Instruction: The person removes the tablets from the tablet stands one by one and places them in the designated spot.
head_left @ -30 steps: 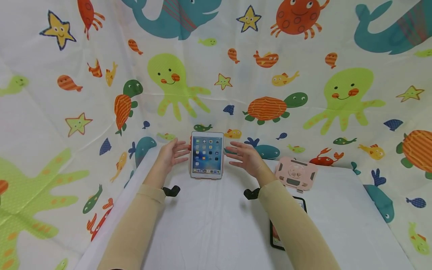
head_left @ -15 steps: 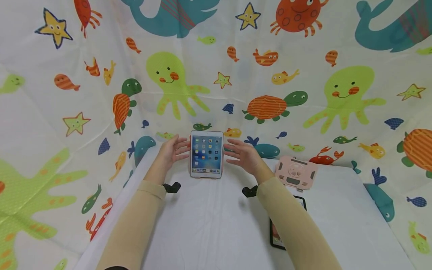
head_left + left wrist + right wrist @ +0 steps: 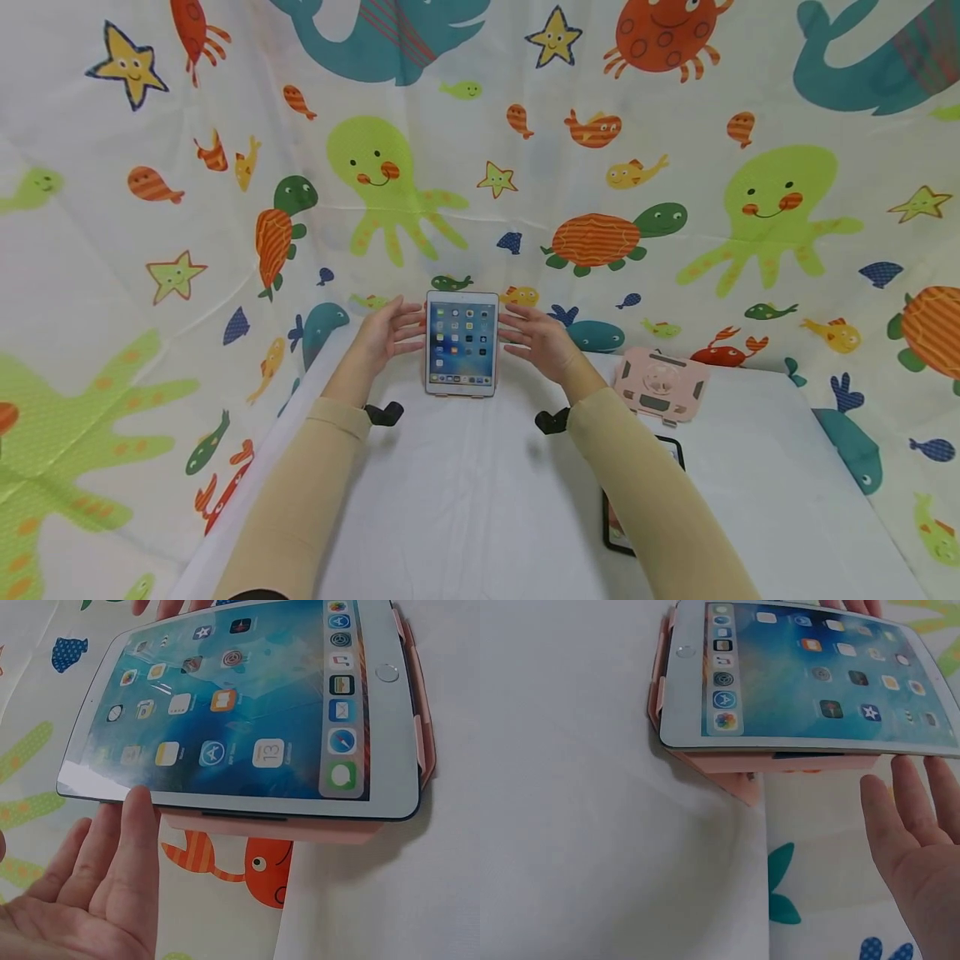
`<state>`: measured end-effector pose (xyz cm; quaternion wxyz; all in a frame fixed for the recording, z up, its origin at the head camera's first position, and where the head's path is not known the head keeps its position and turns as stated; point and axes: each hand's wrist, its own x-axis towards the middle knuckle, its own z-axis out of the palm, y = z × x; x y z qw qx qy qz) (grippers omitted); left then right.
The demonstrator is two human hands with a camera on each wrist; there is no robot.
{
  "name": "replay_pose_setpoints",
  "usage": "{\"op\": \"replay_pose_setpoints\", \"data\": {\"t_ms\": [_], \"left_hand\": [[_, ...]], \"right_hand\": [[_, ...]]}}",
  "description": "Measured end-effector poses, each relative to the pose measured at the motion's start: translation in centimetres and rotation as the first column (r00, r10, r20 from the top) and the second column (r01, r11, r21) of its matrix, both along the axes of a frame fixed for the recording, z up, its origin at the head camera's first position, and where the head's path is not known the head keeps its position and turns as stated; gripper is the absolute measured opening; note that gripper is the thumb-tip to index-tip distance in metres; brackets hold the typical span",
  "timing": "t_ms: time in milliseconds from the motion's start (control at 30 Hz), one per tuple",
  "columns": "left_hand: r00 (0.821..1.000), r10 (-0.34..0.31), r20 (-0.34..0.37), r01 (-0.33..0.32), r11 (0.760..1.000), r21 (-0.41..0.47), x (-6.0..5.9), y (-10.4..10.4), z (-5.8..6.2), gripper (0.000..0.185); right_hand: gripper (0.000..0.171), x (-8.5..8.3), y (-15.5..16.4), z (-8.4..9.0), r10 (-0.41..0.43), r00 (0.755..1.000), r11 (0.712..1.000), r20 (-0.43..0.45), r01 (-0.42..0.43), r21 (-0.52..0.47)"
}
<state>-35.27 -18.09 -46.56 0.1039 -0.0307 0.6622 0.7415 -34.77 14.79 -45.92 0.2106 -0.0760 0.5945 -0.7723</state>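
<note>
A white-framed tablet (image 3: 461, 343) leans upright on a pink tablet stand (image 3: 277, 827) at the back of the table, its screen lit with app icons. My left hand (image 3: 382, 337) is at its left side, fingers extended toward the edge. In the left wrist view one fingertip overlaps the tablet's side edge. On the opposite side my right hand (image 3: 546, 340) mirrors this, and in the right wrist view its fingertips (image 3: 904, 766) reach the edge. Whether the fingers press on it, I cannot tell. Neither hand curls around the tablet.
To the right lies a second pink stand (image 3: 660, 383) with cut-out slots. A black-framed device (image 3: 619, 542) rests nearer me, partly hidden under my right sleeve. White cloth covers the table (image 3: 465, 500). Behind hangs a curtain (image 3: 450, 225) printed with sea animals.
Both hands have moved slightly inward, bringing the fingertips from a small gap to the tablet's side edges. The tablet stays in place on its stand.
</note>
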Motion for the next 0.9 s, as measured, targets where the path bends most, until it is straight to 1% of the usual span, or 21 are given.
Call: {"op": "replay_pose_setpoints", "data": {"t_ms": [233,300,467,567,667,900], "left_hand": [[1.0,-0.006,-0.014,0.006,1.0,-0.007,0.1,-0.1,0.1,0.071],[1.0,-0.009,-0.023,0.008,1.0,-0.023,0.1,-0.1,0.1,0.068],[0.999,-0.008,-0.048,0.004,0.997,-0.074,0.1,-0.1,0.1,0.055],[0.998,-0.004,-0.058,-0.002,0.996,-0.087,0.1,-0.1,0.1,0.048],[0.998,-0.003,-0.07,-0.003,0.996,-0.087,0.1,0.0,0.0,0.045],[0.996,0.001,-0.095,-0.009,0.996,-0.085,0.2,0.1,0.0,0.045]], "right_hand": [[0.056,-0.2,-0.5,0.1,-0.034,0.999,0.996,-0.004,0.034,0.084],[0.057,-0.1,-0.6,0.2,-0.041,0.999,0.994,-0.003,0.041,0.101],[0.056,0.1,-0.8,0.6,-0.04,0.999,0.992,-0.008,0.041,0.119],[0.055,0.1,-1.0,0.7,-0.038,0.999,0.991,-0.01,0.039,0.129],[0.055,0.0,-1.1,0.6,-0.042,0.999,0.99,-0.007,0.043,0.134],[0.053,-0.3,-1.4,0.6,-0.076,0.997,0.989,0.014,0.073,0.129]]}}
